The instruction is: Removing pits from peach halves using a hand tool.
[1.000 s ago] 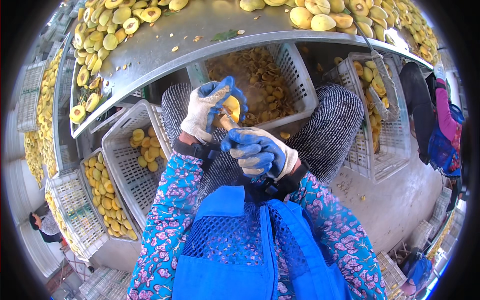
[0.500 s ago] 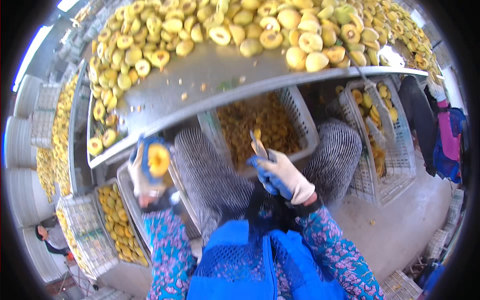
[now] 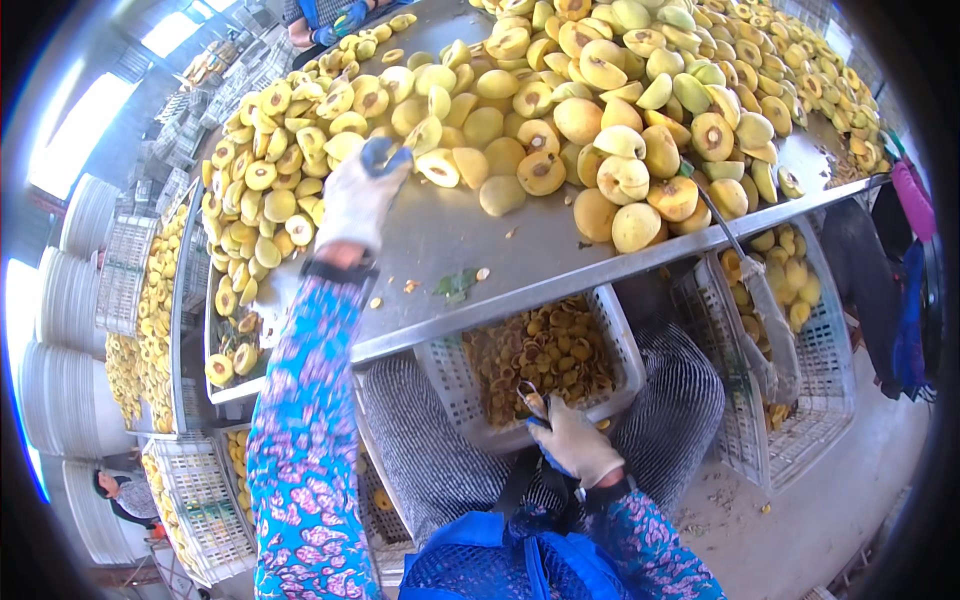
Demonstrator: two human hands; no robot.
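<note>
Over the near edge of a heap of halved yellow peaches (image 3: 482, 126), my left hand (image 3: 360, 190) reaches out in a white glove with blue fingertips. Its thumb and fingers are curved apart, close to a tilted peach half (image 3: 424, 134); whether they touch it is hard to tell. Low in front of me, my right hand (image 3: 574, 440), gloved the same way, is closed round a small pitting tool (image 3: 532, 401) with a looped metal tip. The tool stands over the near rim of a white crate (image 3: 628, 352) holding brown and yellow peach scraps (image 3: 545, 360).
The heap lies on a metal table (image 3: 440, 240) with a raised front edge. White crates with peaches stand to the right (image 3: 800, 420) and left (image 3: 205, 520). A cloth-wrapped rod (image 3: 768, 310) hangs at the right edge. Another person's gloved hand (image 3: 350, 18) works at the far side.
My left hand has moved from beside my left knee up and forward to the heap; the peach half it held is gone from it. My right hand keeps the tool, slightly lower.
</note>
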